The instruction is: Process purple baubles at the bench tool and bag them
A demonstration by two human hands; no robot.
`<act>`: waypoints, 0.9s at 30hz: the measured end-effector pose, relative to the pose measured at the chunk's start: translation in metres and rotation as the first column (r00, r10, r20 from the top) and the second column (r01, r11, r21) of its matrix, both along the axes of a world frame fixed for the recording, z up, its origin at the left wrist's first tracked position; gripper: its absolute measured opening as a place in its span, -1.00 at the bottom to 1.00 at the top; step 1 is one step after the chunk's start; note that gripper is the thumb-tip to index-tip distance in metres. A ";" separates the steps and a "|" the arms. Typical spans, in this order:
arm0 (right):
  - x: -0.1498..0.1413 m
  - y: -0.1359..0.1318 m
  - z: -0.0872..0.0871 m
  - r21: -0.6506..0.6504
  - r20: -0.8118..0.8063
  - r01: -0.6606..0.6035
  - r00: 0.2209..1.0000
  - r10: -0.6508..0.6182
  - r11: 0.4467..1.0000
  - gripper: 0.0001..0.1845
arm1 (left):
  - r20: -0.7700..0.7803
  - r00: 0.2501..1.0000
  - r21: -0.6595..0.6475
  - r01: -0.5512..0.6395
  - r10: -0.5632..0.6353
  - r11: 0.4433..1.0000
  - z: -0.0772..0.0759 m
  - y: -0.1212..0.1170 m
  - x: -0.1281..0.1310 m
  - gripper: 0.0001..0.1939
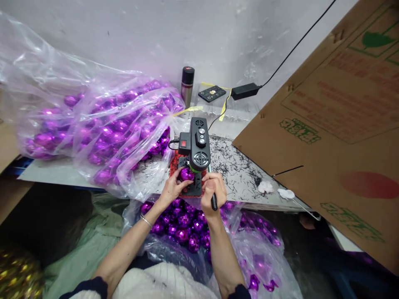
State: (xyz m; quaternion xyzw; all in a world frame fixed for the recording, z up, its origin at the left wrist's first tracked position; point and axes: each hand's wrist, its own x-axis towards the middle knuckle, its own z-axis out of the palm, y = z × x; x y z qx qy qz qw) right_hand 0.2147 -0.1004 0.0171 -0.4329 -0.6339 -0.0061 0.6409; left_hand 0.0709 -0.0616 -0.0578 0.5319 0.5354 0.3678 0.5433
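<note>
Under the head of a small black bench drill press sits a shiny purple faceted ball. My left hand pinches this ball from the left, thumb and fingers around its side. On the right of the machine, my right hand is wrapped around a lever with a black handle, whose end sticks out below the fist. The machine stands on a red base near the table's front edge. Where the machine's tip meets the ball is hidden by its housing.
A clear bag of purple balls covers the left of the table. More purple balls lie in an open bag at my lap. Behind stand a bottle, a phone and a power adapter. A cardboard box leans at right; black shavings litter the tabletop.
</note>
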 end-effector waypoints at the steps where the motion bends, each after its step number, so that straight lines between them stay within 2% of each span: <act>1: 0.000 0.000 0.000 -0.003 -0.007 0.001 1.000 -0.001 1.000 -0.67 | -0.043 0.999 0.040 0.011 -0.010 0.999 -0.002 0.001 0.001 -0.12; 4: 0.000 -0.001 0.001 -0.010 -0.022 0.021 1.000 -0.021 1.000 -0.65 | -0.208 0.978 0.181 0.061 -0.023 0.982 -0.007 0.001 0.004 -0.24; 7: 0.000 -0.002 0.002 -0.025 -0.014 0.038 0.999 -0.039 0.999 -0.65 | -0.344 0.938 0.339 0.098 0.027 0.936 -0.013 -0.003 0.006 -0.35; 11: 0.001 -0.004 0.000 -0.032 -0.019 0.021 1.000 -0.021 0.999 -0.69 | -0.375 0.919 0.478 0.078 0.123 0.875 -0.025 -0.005 0.007 -0.39; 14: 0.001 -0.006 -0.002 -0.006 -0.056 -0.014 0.998 0.013 1.000 -0.70 | -0.366 0.917 0.517 0.059 0.158 0.854 -0.034 -0.003 0.008 -0.36; 18: 0.000 -0.007 0.005 -0.013 -0.072 0.014 0.997 -0.015 1.000 -0.75 | -0.353 0.919 0.526 0.040 0.175 0.850 -0.039 0.000 0.009 -0.38; 22: -0.001 -0.006 0.008 -0.049 -0.053 0.041 0.998 -0.043 0.998 -0.65 | -0.339 0.926 0.537 0.044 0.167 0.842 -0.041 0.000 0.009 -0.39; 27: -0.004 -0.001 -0.017 0.022 -0.048 0.080 0.996 -0.079 0.997 -0.61 | -0.344 0.924 0.549 0.052 0.168 0.834 -0.041 0.000 0.009 -0.41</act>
